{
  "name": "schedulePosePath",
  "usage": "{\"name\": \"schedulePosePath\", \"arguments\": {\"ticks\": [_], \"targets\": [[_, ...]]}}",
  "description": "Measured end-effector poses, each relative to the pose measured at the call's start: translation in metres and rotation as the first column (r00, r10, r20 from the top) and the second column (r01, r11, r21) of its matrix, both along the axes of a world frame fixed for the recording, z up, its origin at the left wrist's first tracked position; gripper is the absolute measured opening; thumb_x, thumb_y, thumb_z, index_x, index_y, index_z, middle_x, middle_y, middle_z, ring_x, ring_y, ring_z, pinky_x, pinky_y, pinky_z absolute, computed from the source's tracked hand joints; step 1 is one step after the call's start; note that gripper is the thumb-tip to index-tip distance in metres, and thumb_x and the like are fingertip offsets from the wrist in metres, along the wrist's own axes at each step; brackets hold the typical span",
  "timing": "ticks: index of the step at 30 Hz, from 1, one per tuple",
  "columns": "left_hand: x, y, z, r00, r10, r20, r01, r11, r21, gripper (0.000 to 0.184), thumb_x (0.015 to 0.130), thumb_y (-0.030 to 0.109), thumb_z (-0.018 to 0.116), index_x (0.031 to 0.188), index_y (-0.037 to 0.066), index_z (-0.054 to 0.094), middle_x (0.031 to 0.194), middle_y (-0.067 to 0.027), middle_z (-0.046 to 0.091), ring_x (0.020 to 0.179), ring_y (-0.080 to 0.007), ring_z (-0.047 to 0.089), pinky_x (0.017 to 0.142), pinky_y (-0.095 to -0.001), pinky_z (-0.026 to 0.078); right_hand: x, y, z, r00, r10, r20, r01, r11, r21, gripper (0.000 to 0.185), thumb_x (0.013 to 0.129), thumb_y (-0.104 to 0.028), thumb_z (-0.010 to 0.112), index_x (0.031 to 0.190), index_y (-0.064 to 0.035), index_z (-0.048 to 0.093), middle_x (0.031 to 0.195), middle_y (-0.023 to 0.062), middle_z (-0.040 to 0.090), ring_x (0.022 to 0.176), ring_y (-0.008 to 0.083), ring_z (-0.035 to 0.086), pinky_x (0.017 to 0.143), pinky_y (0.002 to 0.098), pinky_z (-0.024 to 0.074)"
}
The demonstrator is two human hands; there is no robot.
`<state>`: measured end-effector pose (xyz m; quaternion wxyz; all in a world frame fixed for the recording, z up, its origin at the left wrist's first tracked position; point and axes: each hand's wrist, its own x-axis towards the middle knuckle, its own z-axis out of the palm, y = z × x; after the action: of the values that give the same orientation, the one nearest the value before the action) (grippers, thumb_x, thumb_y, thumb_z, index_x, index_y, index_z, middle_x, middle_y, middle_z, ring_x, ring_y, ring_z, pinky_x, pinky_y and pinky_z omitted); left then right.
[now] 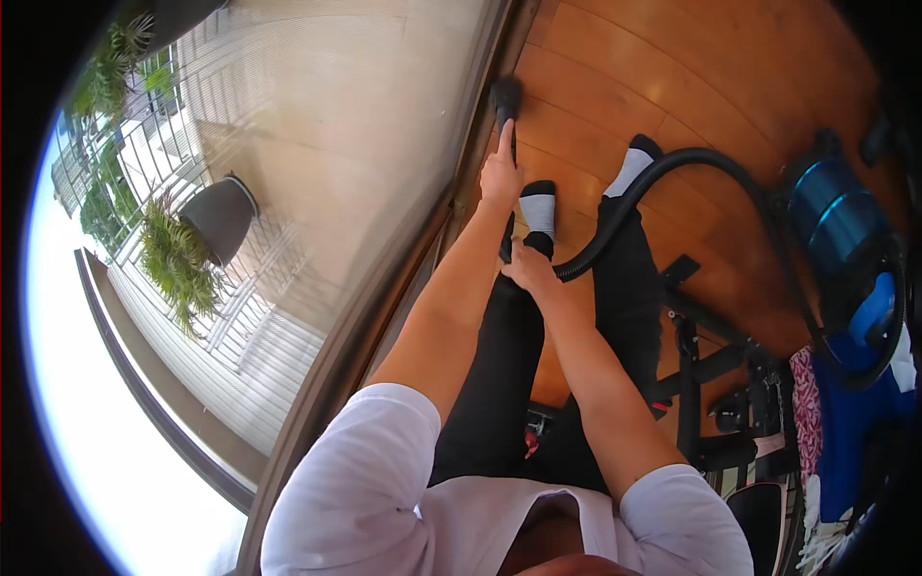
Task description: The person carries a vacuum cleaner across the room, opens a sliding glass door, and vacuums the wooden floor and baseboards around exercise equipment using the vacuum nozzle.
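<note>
A black vacuum wand runs up between my legs and the window frame, ending in a round dark brush head on the wooden floor beside the door track. My left hand is wrapped round the wand's upper part, with one finger stretched along it towards the brush. Lower down, my right hand closes round the wand's handle end, near where the black ribbed hose begins. The hose arches over my right leg to the blue vacuum cleaner body on the right.
Wooden floor lies ahead, with my socked feet on it. A glass door with a brown frame borders the left; potted plants and a railing stand outside. Black metal equipment and blue cloth are at the lower right.
</note>
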<state>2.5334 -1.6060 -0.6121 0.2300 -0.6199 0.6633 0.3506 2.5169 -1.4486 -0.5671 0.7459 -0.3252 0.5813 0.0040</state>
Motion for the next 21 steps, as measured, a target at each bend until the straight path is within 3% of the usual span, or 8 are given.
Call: {"name": "schedulePosePath", "arguments": {"ticks": [3, 4, 6, 8, 10, 16, 19, 21], "targets": [[-0.004, -0.011, 0.016, 0.998, 0.021, -0.053, -0.020, 1.000, 0.011, 0.083, 0.080, 0.003, 0.056, 0.150, 0.030, 0.020, 0.096, -0.0273, 0.062, 0.088, -0.0427, 0.063, 0.078, -0.0516, 0.050, -0.028, -0.016, 0.039, 0.997, -0.060, 0.047, 0.060, 0.998, 0.007, 0.063, 0.078, -0.026, 0.067, 0.129, 0.0012, 0.042, 0.120, 0.0263, 0.057, 0.107, 0.0343, 0.061, 0.093, 0.0438, 0.0467], [-0.014, -0.022, 0.022, 0.997, 0.002, -0.076, -0.002, 1.000, -0.010, 0.083, 0.079, 0.003, 0.055, 0.150, 0.030, 0.020, 0.097, -0.0276, 0.062, 0.087, -0.0429, 0.063, 0.078, -0.0519, 0.050, -0.030, -0.015, 0.038, 0.951, -0.300, 0.069, 0.303, 0.953, -0.033, 0.067, 0.079, -0.027, 0.068, 0.133, -0.0008, 0.038, 0.116, 0.0232, 0.059, 0.102, 0.0331, 0.062, 0.088, 0.0424, 0.0480], [-0.034, -0.038, 0.037, 0.976, -0.046, -0.213, 0.017, 0.991, -0.136, 0.081, 0.080, 0.009, 0.058, 0.149, 0.029, 0.021, 0.099, -0.0285, 0.061, 0.086, -0.0435, 0.063, 0.077, -0.0529, 0.049, -0.033, -0.020, 0.025, 0.694, -0.704, 0.150, 0.718, 0.691, -0.078, 0.076, 0.081, -0.031, 0.069, 0.140, -0.0047, 0.029, 0.107, 0.0169, 0.062, 0.094, 0.0306, 0.064, 0.077, 0.0396, 0.0506], [-0.060, -0.051, 0.061, 0.968, -0.067, -0.241, 0.028, 0.987, -0.159, 0.076, 0.084, 0.019, 0.058, 0.150, 0.029, 0.020, 0.103, -0.0286, 0.060, 0.089, -0.0432, 0.062, 0.079, -0.0516, 0.049, -0.081, -0.068, 0.041, 0.346, -0.925, 0.156, 0.877, 0.378, 0.295, 0.080, 0.081, -0.014, 0.070, 0.144, -0.0029, 0.021, 0.098, 0.0085, 0.050, 0.104, 0.0203, 0.056, 0.078, 0.0314, 0.0471], [-0.071, -0.055, 0.071, 0.954, -0.048, -0.297, 0.014, 0.993, -0.118, 0.072, 0.089, 0.030, 0.056, 0.151, 0.027, 0.018, 0.107, -0.0282, 0.059, 0.092, -0.0423, 0.062, 0.082, -0.0499, 0.049, -0.100, -0.088, 0.028, 0.075, -0.941, 0.331, 0.976, 0.138, 0.170, 0.085, 0.079, -0.003, 0.064, 0.149, -0.0055, 0.015, 0.123, 0.0111, 0.045, 0.114, 0.0218, 0.050, 0.080, 0.0308, 0.0471], [-0.063, -0.030, 0.114, 0.674, 0.362, -0.644, -0.183, 0.927, 0.328, 0.070, 0.100, 0.048, 0.035, 0.150, 0.003, 0.013, 0.140, -0.0283, 0.042, 0.130, -0.0364, 0.044, 0.106, -0.0373, 0.034, -0.164, -0.143, 0.037, 0.186, -0.916, 0.356, 0.934, 0.277, 0.224, 0.078, 0.080, -0.003, 0.059, 0.148, -0.0063, 0.023, 0.124, 0.0103, 0.050, 0.110, 0.0211, 0.051, 0.088, 0.0355, 0.0453], [-0.060, -0.010, 0.137, 0.637, 0.455, -0.622, -0.254, 0.886, 0.388, 0.070, 0.102, 0.045, 0.032, 0.150, 0.000, 0.010, 0.154, -0.0161, 0.025, 0.142, -0.0223, 0.024, 0.113, -0.0282, 0.019, -0.164, -0.157, 0.019, 0.378, -0.918, 0.117, 0.917, 0.389, 0.090, 0.040, 0.078, -0.007, 0.063, 0.115, 0.0019, 0.050, 0.094, 0.0085, 0.058, 0.081, 0.0182, 0.057, 0.070, 0.0319, 0.0477], [-0.053, 0.006, 0.142, 0.587, 0.504, -0.633, -0.304, 0.862, 0.405, 0.071, 0.101, 0.043, 0.039, 0.150, 0.000, 0.009, 0.154, -0.0157, 0.023, 0.139, -0.0225, 0.030, 0.111, -0.0284, 0.024, -0.167, -0.168, 0.010, 0.409, -0.897, 0.169, 0.901, 0.426, 0.079, 0.024, 0.074, -0.003, 0.063, 0.093, 0.0005, 0.048, 0.071, 0.0108, 0.057, 0.055, 0.0205, 0.056, 0.052, 0.0337, 0.0497]]}}
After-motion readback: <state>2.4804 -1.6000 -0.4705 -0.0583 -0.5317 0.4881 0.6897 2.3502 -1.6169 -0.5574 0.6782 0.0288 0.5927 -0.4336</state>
